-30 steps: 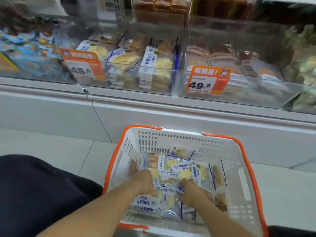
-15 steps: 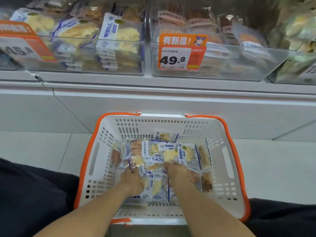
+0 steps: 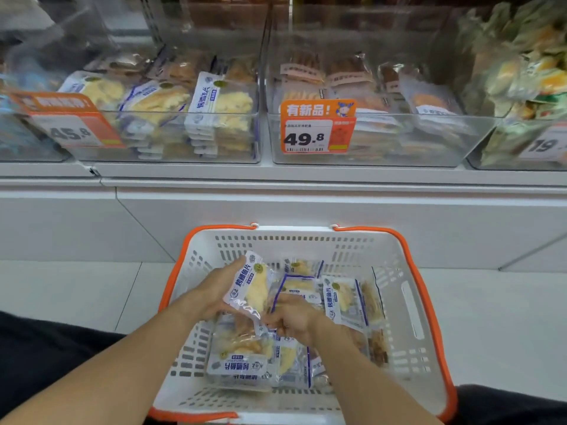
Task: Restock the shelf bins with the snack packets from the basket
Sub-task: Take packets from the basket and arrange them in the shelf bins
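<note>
My left hand [image 3: 214, 294] has its grip on 1 snack packet [image 3: 250, 286] — it holds the packet up over the basket [image 3: 411, 302], tilted, with its blue-and-white label strip facing me. The fingers sit behind the packet, so I cannot see just how they wrap it.

My right hand [image 3: 296, 319] is low, just right of that grip, fingers curled down among the loose packets [image 3: 245, 360]. It looks like it is pinching a corner of clear wrap, but I cannot tell for sure.

I think these packets are light and thin. The wrap is shiny and looks slippery, and it bends easily. The yellow slices inside may snap if I squeeze hard. So the best place to hold is the flat sealed edge or the label strip, not the soft middle. A light pinch with thumb on 1 side and fingers on the other should do.

Up and away from the grip, on the shelf, the clear bin [image 3: 171, 154] with the 45.8 tag [image 3: 72, 131] holds the same yellow packets in neat stacks — I judge that is where this 1 goes. The bin [image 3: 368, 157] beside it, tagged 49.8 [image 3: 317, 130], holds browner packs.
</note>
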The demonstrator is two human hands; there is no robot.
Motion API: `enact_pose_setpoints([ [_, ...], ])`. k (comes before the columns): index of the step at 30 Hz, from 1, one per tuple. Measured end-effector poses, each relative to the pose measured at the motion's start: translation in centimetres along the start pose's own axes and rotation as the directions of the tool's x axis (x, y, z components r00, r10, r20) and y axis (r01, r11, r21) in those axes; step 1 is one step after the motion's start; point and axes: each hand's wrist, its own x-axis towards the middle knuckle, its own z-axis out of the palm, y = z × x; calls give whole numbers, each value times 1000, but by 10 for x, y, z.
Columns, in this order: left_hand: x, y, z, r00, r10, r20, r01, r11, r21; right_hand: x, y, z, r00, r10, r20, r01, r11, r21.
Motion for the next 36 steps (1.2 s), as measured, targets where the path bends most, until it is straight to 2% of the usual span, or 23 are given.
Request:
enact_pose_setpoints([
  [2, -6, 12, -9, 997, 80, 16, -81, 952, 294, -5, -10, 4, 999, -44, -22, 43, 998, -53],
  [4, -15, 31, -21, 993, 112, 36, -114, 837, 536, -9, -20, 9, 993, -113, -36, 107, 986, -129],
  [6, -37, 61, -30, 989, 83, 123, -145, 716, 683, -16, -31, 18, 981, -193, -30, 187, 971, -147],
  [9, -72, 114, -43, 968, 109, 226, -250, 478, 842, -31, -53, 33, 937, -348, 5, 348, 937, -35],
  [10, -83, 128, -48, 957, 139, 255, -291, 442, 848, -36, -62, 37, 919, -394, 8, 394, 919, 4],
  [13, -115, 161, -59, 910, 278, 308, -404, 418, 814, -50, -93, 49, 861, -508, -17, 508, 860, 46],
  [16, -138, 174, -70, 826, 447, 343, -504, 313, 805, -63, -119, 63, 809, -586, -42, 588, 805, 79],
  [17, -142, 173, -75, 800, 487, 349, -536, 322, 780, -68, -126, 68, 794, -607, -36, 608, 790, 75],
  [19, -149, 170, -85, 761, 554, 337, -599, 402, 692, -78, -139, 74, 765, -643, -40, 644, 764, 46],
  [22, -157, 171, -97, 724, 640, 257, -638, 480, 602, -94, -165, 83, 691, -712, -125, 705, 702, -99],
  [24, -158, 176, -106, 627, 775, 84, -619, 430, 657, -107, -187, 91, 619, -770, -155, 744, 638, -197],
  [26, -158, 183, -114, 435, 897, -77, -624, 361, 693, -121, -214, 100, 553, -813, -180, 772, 582, -257],
  [28, -156, 191, -128, 211, 967, -142, -619, 244, 746, -126, -246, 104, 494, -841, -220, 777, 541, -322],
  [29, -153, 195, -137, 119, 983, -143, -566, 185, 803, -127, -263, 107, 468, -850, -242, 763, 527, -375],
  [30, -147, 198, -146, 66, 989, -135, -494, 150, 856, -125, -280, 109, 449, -855, -262, 739, 519, -429],
  [31, -142, 200, -155, 54, 990, -129, -418, 139, 898, -122, -297, 112, 442, -853, -279, 718, 522, -460],
  [32, -136, 201, -163, 75, 989, -128, -348, 146, 926, -117, -313, 114, 450, -843, -296, 708, 538, -458],
  [34, -124, 199, -174, 154, 981, -120, -239, 154, 959, -106, -342, 120, 489, -808, -329, 694, 589, -415],
  [36, -116, 197, -178, 198, 976, -89, -168, 123, 978, -97, -367, 127, 541, -769, -340, 649, 639, -413],
])
